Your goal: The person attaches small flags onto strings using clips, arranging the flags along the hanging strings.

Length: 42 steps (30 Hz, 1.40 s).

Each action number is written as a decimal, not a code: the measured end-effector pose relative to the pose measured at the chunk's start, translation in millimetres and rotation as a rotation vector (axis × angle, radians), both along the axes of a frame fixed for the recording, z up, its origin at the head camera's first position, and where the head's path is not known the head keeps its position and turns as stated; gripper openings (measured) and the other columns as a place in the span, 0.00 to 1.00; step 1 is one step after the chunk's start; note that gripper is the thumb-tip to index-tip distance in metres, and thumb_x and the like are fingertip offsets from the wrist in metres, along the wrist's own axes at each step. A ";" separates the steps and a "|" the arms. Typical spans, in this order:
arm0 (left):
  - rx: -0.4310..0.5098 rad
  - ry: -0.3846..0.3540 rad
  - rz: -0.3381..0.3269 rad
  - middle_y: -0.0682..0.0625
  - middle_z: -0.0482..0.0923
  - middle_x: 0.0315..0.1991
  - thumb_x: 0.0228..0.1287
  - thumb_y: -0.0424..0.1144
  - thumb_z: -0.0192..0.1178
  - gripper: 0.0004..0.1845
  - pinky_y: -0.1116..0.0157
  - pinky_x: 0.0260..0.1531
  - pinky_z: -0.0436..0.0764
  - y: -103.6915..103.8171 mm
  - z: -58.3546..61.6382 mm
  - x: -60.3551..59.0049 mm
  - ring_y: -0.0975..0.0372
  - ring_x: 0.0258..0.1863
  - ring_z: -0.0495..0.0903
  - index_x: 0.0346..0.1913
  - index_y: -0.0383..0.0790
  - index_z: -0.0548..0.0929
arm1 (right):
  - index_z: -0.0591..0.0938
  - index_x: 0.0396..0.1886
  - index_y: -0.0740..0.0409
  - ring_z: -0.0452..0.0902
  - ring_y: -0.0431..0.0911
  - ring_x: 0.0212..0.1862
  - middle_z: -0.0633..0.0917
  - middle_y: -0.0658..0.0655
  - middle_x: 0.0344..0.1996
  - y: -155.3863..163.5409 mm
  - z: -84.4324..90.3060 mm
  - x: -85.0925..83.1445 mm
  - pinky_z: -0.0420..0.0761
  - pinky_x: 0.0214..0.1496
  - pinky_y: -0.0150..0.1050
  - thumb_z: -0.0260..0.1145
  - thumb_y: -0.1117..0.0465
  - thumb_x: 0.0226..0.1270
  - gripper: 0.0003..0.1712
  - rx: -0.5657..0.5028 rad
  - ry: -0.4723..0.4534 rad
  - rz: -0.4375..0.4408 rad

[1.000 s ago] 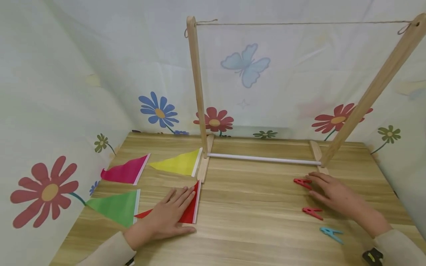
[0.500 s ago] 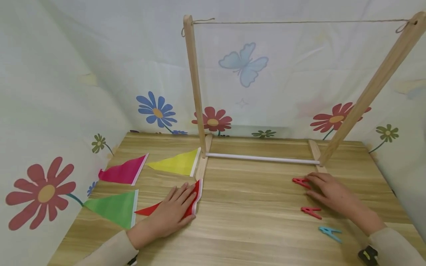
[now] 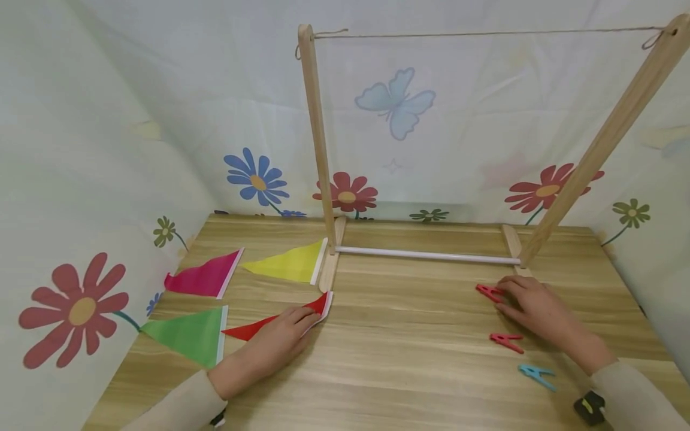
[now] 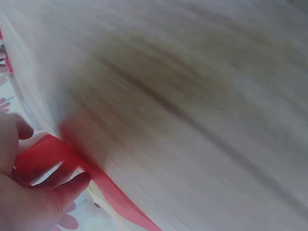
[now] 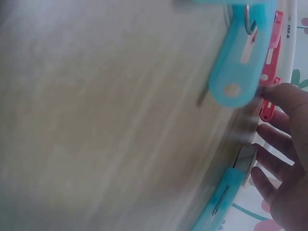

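In the head view my left hand (image 3: pixel 277 347) bends over a red triangular pennant (image 3: pixel 321 305) with a white edge. Its fingers grip the cloth, which bunches up; the left wrist view has the red cloth (image 4: pixel 41 156) between thumb and fingers. My right hand (image 3: pixel 544 314) rests at a red clothespin (image 3: pixel 487 292), thumb and index finger loosely parted at its handle end. Below it lie a second red clothespin (image 3: pixel 507 342) and a blue one (image 3: pixel 536 376). Close in the right wrist view are a blue clothespin (image 5: pixel 236 82) and another blue clothespin (image 5: pixel 219 202).
Pink (image 3: pixel 207 275), yellow (image 3: pixel 291 263) and green (image 3: pixel 188 336) pennants lie flat at the left of the wooden table (image 3: pixel 409 371). Behind stands a wooden frame (image 3: pixel 318 131) with a string (image 3: pixel 485 35) across its top and a white rod (image 3: pixel 426 255) low down.
My left hand has gone from lying flat on the red pennant to curling its fingers, gathering the cloth and bending its white edge up. My right hand has barely moved.
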<state>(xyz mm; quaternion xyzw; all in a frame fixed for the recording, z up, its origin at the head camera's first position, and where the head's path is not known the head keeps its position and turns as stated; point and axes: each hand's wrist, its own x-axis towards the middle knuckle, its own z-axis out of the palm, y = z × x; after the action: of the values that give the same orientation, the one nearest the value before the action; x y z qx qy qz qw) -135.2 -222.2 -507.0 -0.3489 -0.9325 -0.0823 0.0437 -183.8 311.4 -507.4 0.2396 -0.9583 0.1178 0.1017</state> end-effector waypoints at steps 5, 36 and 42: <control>0.069 0.022 -0.016 0.46 0.81 0.56 0.64 0.35 0.70 0.20 0.57 0.54 0.83 -0.8 -0.7 -1.6 0.54 0.56 0.80 0.59 0.40 0.85 | 0.85 0.48 0.61 0.82 0.60 0.48 0.84 0.62 0.47 -1.4 1.6 0.9 0.77 0.45 0.63 0.79 0.55 0.59 0.22 -0.002 -0.037 -0.030; 0.186 -0.227 0.089 0.48 0.74 0.65 0.75 0.45 0.60 0.20 0.50 0.63 0.76 -5.4 0.6 0.3 0.54 0.65 0.72 0.67 0.57 0.80 | 0.87 0.54 0.61 0.69 0.66 0.62 0.81 0.66 0.57 20.0 -18.5 -13.1 0.69 0.53 0.69 0.82 0.57 0.50 0.29 -0.134 0.080 0.053; 0.316 -0.292 0.157 0.54 0.75 0.64 0.75 0.44 0.61 0.19 0.49 0.63 0.76 -3.6 -0.5 -1.1 0.57 0.64 0.73 0.65 0.59 0.82 | 0.89 0.48 0.61 0.72 0.66 0.62 0.85 0.65 0.53 17.8 -15.7 -12.8 0.72 0.56 0.67 0.82 0.61 0.49 0.24 -0.197 0.070 0.046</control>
<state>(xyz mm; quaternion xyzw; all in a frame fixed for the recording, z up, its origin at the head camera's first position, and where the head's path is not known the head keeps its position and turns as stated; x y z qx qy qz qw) -136.3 -225.9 -507.5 -0.2485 -0.9287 -0.2735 -0.0313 -196.6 329.1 -523.1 0.2542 -0.9322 0.2055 0.1556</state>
